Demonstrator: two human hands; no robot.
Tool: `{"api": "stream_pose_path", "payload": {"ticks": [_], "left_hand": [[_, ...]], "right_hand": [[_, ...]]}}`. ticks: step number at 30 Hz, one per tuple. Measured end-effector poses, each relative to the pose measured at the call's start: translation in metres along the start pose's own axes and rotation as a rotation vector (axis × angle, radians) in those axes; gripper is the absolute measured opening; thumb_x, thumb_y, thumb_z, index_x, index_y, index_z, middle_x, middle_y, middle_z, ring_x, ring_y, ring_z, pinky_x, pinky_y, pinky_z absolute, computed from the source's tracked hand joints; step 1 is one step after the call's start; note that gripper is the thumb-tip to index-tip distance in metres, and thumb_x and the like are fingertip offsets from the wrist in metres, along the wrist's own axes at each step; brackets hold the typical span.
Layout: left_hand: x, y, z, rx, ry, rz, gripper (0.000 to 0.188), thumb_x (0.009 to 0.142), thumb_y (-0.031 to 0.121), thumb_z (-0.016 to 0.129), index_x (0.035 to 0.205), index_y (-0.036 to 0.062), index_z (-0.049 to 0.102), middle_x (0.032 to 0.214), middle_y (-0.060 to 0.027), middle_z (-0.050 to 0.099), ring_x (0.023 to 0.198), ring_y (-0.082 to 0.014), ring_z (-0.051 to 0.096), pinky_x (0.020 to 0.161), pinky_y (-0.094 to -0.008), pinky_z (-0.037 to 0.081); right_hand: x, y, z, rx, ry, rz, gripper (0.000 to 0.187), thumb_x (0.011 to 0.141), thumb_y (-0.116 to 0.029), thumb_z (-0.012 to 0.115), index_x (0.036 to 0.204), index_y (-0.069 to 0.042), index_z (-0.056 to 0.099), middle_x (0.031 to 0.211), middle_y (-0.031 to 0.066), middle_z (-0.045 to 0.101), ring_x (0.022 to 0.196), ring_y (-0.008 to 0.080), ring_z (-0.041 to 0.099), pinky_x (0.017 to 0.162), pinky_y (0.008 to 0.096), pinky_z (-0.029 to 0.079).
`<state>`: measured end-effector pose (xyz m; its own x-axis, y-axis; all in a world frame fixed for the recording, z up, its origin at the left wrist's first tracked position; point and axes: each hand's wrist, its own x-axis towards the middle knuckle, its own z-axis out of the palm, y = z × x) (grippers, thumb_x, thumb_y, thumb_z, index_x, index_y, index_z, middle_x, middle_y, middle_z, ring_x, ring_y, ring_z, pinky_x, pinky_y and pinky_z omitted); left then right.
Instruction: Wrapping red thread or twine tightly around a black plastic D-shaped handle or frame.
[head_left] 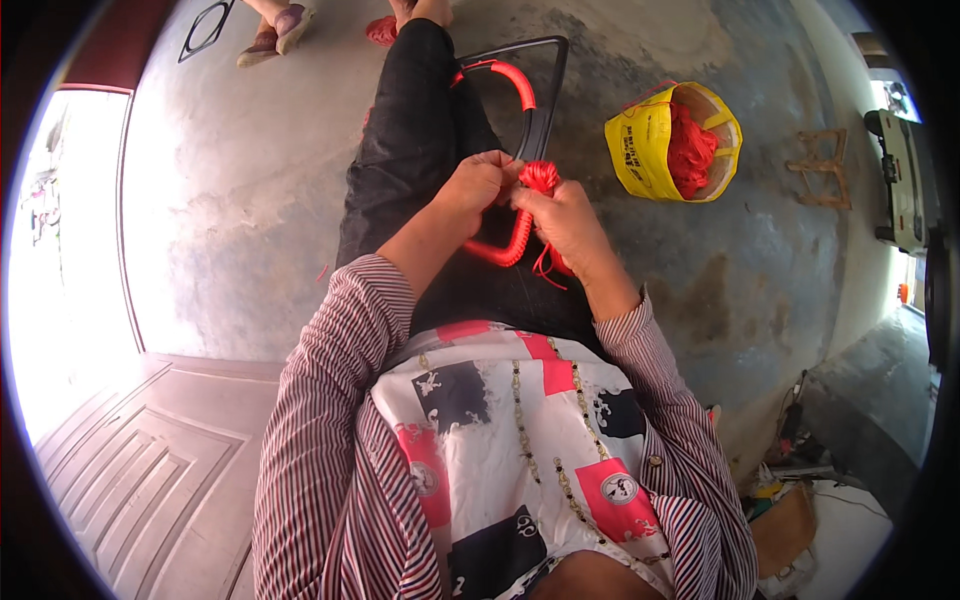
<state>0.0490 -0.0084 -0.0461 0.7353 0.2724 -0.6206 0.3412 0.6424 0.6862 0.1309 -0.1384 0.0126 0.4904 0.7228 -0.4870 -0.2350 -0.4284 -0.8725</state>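
Note:
A black frame [560,85] rests across my lap, and red cord [512,245] is wound tightly around part of its inner loop. My right hand [568,222] is closed around a bunched hank of red cord [540,178], with loose strands hanging below the fingers. Beside it, my left hand [478,190] has its fingertips pinched together at the loop, close to the hank. What lies in that pinch is too small to see, though it is probably cord. The fingers hide the part of the loop between my hands.
A yellow bag [640,150] holding red cord [692,150] stands on the concrete floor to the right, with a small wooden stool [820,165] beyond it. Another person's shoes [290,28] and a second black frame [205,30] are at the far left. Clutter [790,530] lies at lower right.

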Motion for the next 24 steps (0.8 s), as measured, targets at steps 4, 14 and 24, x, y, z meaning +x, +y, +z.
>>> {"api": "stream_pose_path", "payload": {"ticks": [4, 14, 24], "left_hand": [[-0.002, 0.001, 0.002, 0.003, 0.035, 0.004, 0.009, 0.094, 0.015, 0.06, 0.09, 0.0062, 0.059, 0.077, -0.0005, 0.062, 0.067, -0.0096, 0.055, 0.064, -0.0237, 0.045], [-0.059, 0.027, 0.039, 0.999, 0.161, 1.032, 0.053, 0.061, 0.0, 0.062, 0.113, 0.0078, 0.058, 0.105, -0.0086, 0.057, 0.096, -0.0287, 0.053, 0.095, -0.0375, 0.038], [-0.063, 0.028, 0.059, 0.522, 0.077, 0.673, 0.01, 0.084, 0.003, 0.069, 0.086, 0.0052, 0.06, 0.066, 0.0004, 0.056, 0.057, -0.0071, 0.049, 0.055, -0.0219, 0.041]], "right_hand": [[-0.009, 0.019, 0.0, -0.215, 0.011, -0.175, 0.021, 0.084, -0.018, 0.065, 0.09, 0.003, 0.065, 0.07, 0.0023, 0.063, 0.064, 0.0136, 0.059, 0.059, 0.0299, 0.045], [-0.07, -0.037, -0.097, 0.589, -0.191, -0.235, 0.031, 0.085, -0.015, 0.058, 0.109, 0.003, 0.054, 0.086, 0.0128, 0.059, 0.065, 0.0144, 0.055, 0.055, 0.0259, 0.045], [-0.113, -0.091, -0.159, 0.766, -0.032, -1.045, 0.031, 0.096, -0.019, 0.05, 0.12, 0.0, 0.049, 0.078, 0.0013, 0.039, 0.064, 0.0108, 0.036, 0.057, 0.0275, 0.034]]}}
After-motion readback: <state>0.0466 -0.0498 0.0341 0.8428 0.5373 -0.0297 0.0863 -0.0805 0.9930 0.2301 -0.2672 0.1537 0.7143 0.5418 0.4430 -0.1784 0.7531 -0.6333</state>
